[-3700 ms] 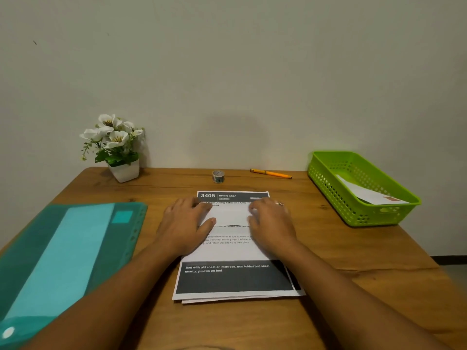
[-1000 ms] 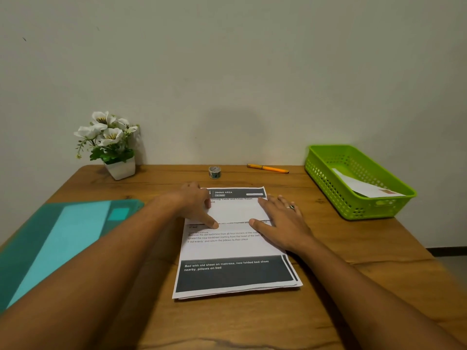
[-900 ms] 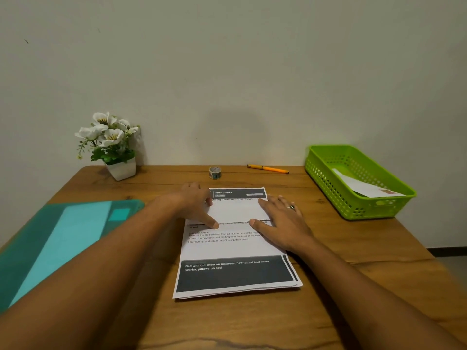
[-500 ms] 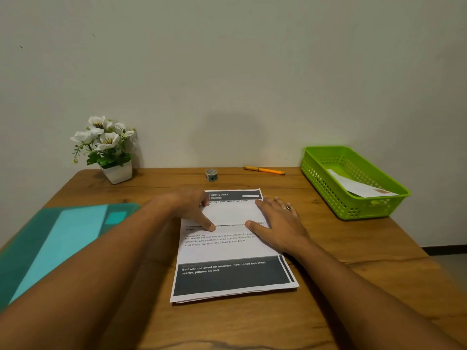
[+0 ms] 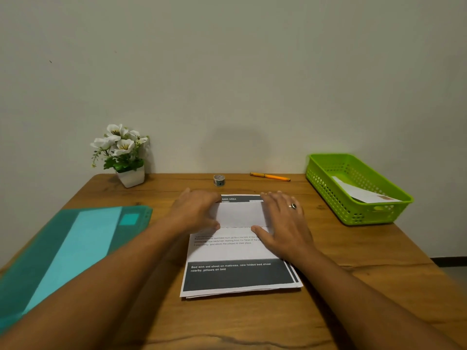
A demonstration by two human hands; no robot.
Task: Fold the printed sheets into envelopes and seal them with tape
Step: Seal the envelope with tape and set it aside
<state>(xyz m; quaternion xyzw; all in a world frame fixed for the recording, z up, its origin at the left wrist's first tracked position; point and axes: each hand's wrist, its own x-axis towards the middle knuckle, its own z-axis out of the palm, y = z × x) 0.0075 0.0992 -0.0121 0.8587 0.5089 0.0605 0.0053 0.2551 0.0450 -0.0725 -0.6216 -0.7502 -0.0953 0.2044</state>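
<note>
A stack of printed sheets (image 5: 240, 274) lies in the middle of the wooden table (image 5: 353, 274). On its far half rests a folded sheet (image 5: 240, 214), white side up. My left hand (image 5: 195, 213) covers that sheet's left end, with the fingers curled over it and the thumb at its near edge. At the right end, my right hand (image 5: 284, 223), wearing a ring, lies with its thumb at the same edge. A small tape roll (image 5: 219, 180) stands beyond the stack, apart from both hands.
A green basket (image 5: 353, 213) at the right holds a folded white envelope (image 5: 364, 193). An orange pen (image 5: 270, 176) lies at the back. A teal plastic folder (image 5: 70, 248) covers the left side. A white flower pot (image 5: 131, 176) stands at the back left.
Both hands have slid up and inward onto the ends of the folded sheet. My left hand now hides the left part of the dark header. The stack stays put.
</note>
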